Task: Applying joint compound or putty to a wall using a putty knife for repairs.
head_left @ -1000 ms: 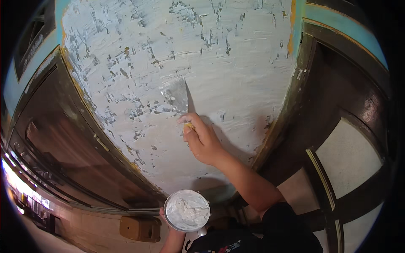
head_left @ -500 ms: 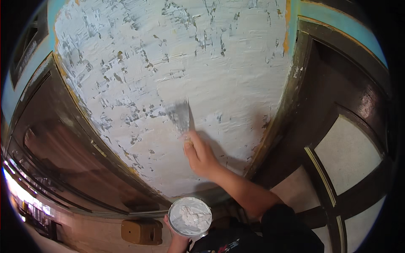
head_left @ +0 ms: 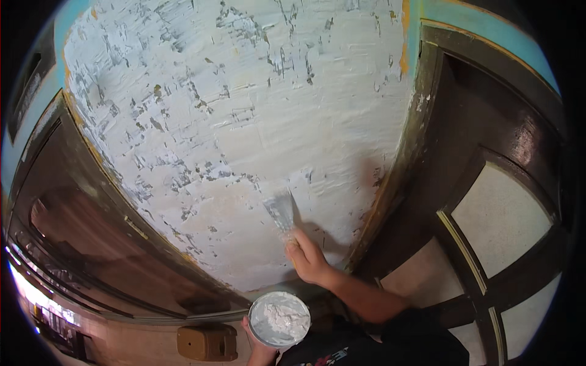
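Observation:
My right hand (head_left: 307,256) grips a putty knife (head_left: 281,209), its broad blade smeared white and laid against the lower part of the wall (head_left: 293,128). White filler coats that wall unevenly, with dark patches showing mostly across its left half and top. Low in front of me, my left hand (head_left: 257,341) is closed around the side of a round tub (head_left: 251,317). A heap of white putty (head_left: 284,321) lies in the tub. The tub hides part of the left hand's fingers.
To the left stands a dark-framed door or cabinet with a glossy brown panel (head_left: 91,226). A dark door with pale panels (head_left: 502,216) is on the right. On the floor, lower left, is a brown stool (head_left: 207,343).
My right hand has moved the putty knife down and slightly right along the wall. The view has shifted a little; the left hand still holds the tub.

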Action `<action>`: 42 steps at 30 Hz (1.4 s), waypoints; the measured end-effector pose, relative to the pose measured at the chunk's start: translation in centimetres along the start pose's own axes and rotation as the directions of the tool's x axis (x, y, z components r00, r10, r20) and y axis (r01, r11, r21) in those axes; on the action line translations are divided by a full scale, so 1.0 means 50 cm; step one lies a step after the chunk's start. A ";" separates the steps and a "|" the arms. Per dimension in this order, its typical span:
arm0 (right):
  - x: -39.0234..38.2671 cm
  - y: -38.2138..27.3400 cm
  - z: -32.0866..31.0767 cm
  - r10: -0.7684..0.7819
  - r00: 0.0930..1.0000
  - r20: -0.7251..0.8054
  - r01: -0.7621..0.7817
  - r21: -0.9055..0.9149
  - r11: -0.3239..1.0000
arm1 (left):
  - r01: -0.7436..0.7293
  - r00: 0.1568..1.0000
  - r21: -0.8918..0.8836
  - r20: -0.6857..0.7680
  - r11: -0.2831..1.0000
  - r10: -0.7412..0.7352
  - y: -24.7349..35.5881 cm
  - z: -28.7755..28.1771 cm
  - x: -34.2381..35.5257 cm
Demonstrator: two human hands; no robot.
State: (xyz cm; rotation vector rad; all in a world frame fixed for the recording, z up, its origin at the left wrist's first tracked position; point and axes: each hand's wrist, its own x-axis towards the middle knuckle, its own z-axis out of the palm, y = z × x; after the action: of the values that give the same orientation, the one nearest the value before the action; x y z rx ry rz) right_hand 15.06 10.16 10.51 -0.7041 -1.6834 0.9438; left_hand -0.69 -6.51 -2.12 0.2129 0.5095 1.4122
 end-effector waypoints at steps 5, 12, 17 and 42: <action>0.070 -0.143 -0.042 -0.221 0.975 0.018 0.222 -0.114 0.968 | 0.057 0.998 -0.022 0.023 0.998 -0.056 -0.007 -0.003 -0.002; 0.138 -0.125 -0.021 -0.109 0.994 -0.019 0.107 -0.082 0.991 | 0.066 0.997 0.048 0.045 0.997 -0.068 -0.011 -0.006 0.023; -0.073 0.061 -0.031 0.081 0.995 -0.054 -0.082 -0.011 0.997 | 0.019 0.999 0.081 0.040 0.997 -0.022 -0.012 0.009 0.012; -0.022 0.066 -0.184 0.012 0.946 -0.323 -0.012 0.005 1.000 | 0.052 0.996 0.085 0.070 0.995 -0.058 -0.043 0.068 0.046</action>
State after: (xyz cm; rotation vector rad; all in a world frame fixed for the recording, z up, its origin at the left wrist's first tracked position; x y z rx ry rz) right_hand 24.18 13.24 8.58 -0.8204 -1.3890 0.7901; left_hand 2.94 -4.09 -0.56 0.3136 0.5111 1.3266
